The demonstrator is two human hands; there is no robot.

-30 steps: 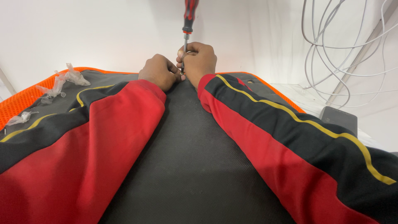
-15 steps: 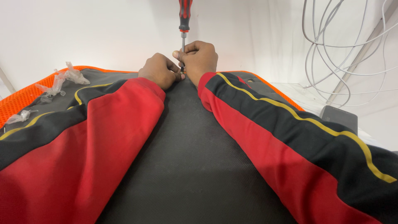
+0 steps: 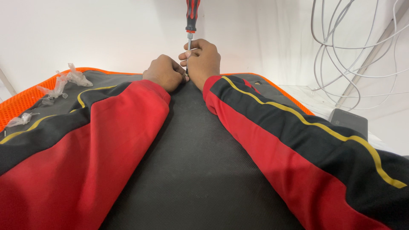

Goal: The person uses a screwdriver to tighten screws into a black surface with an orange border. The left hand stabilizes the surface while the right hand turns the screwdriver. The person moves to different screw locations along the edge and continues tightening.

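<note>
A screwdriver with a red and black handle stands upright at the far edge of the dark mat. My right hand is closed around its metal shaft, near the tip. Just to the left, my left hand is curled into a fist, touching the right one and pressed to the mat. What lies under the tip is hidden between the two hands. Both forearms wear red and black sleeves with a yellow stripe.
The mat has an orange mesh border. Several crumpled clear plastic wrappers lie at the left on the mat. White cables hang at the right against the white wall, above a dark grey box.
The screwdriver and both hands sit slightly lower and more to the left in view; the handle has straightened a little. The grip is the same.
</note>
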